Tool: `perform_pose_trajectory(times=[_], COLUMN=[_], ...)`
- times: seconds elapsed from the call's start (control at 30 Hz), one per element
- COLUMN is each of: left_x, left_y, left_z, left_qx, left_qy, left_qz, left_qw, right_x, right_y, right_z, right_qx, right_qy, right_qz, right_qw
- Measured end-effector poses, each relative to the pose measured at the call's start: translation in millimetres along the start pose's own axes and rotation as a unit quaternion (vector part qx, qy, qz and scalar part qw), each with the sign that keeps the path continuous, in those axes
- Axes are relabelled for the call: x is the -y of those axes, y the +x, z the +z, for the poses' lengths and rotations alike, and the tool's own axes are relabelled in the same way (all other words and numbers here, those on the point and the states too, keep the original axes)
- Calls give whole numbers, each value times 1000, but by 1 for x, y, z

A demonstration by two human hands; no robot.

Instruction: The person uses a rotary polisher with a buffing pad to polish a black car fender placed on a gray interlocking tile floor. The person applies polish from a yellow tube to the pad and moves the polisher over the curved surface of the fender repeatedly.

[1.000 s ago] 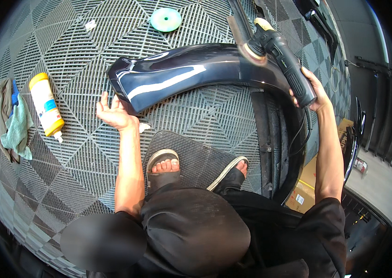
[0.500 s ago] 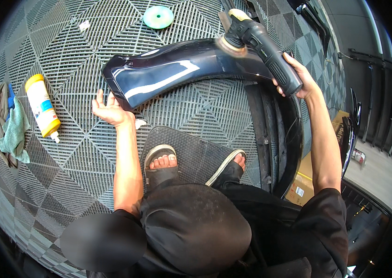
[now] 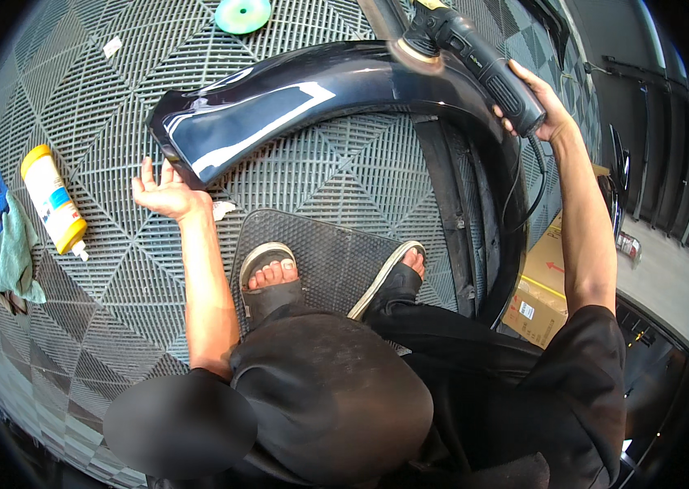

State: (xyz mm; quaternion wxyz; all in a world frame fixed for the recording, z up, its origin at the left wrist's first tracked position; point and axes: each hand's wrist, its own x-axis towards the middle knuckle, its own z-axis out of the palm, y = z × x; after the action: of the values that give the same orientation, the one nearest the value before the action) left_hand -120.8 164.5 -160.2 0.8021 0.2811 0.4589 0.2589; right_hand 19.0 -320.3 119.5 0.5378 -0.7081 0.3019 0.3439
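Observation:
A glossy dark wheel arch trim [image 3: 267, 110] curves across the floor in front of me, bright reflections along its left part. My right hand [image 3: 547, 110] is wrapped round the rear of a black power polisher [image 3: 485, 72]. The polisher's round pad [image 3: 416, 57], blurred as if spinning, lies against the top of the arch. A cord trails down from the tool's rear end. Palm up at the trim's left end is my left hand [image 3: 169, 197], fingers stretched and apart. It touches or nearly touches the trim's lower corner, which partly hides the fingers.
A yellow-and-white bottle [image 3: 53, 200] lies on the grey grid floor at left, beside green and grey cloths [image 3: 12, 244]. A turquoise disc pad [image 3: 242, 14] is at the far edge. Under my sandals sits a black mat [image 3: 324, 244]. At right stands a cardboard box [image 3: 542, 285].
The whole view has shifted, so the trim, bottle and disc appear farther up or left. The polisher has moved slightly right along the arch. My left hand keeps its place at the trim's end.

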Motion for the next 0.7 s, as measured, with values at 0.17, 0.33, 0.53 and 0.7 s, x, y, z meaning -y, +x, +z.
perform_pose_trajectory(times=[0.17, 0.33, 0.53, 0.7], left_x=[-1, -2, -3, -2], left_y=[1, 1, 0, 1], left_z=[1, 1, 1, 0], left_qx=[-8, 6, 16, 15], left_qy=[0, 11, 40, 45], left_qz=[-7, 8, 25, 38], left_qw=[1000, 1000, 999, 998], right_x=[6, 7, -11, -25], right_y=[-1, -7, -8, -14], right_z=[-31, -58, -68, -81], right_qx=[-11, -16, -25, -52], right_qy=[-4, -22, 17, 34], right_qz=[6, 15, 20, 4], right_qw=[1000, 1000, 999, 998])
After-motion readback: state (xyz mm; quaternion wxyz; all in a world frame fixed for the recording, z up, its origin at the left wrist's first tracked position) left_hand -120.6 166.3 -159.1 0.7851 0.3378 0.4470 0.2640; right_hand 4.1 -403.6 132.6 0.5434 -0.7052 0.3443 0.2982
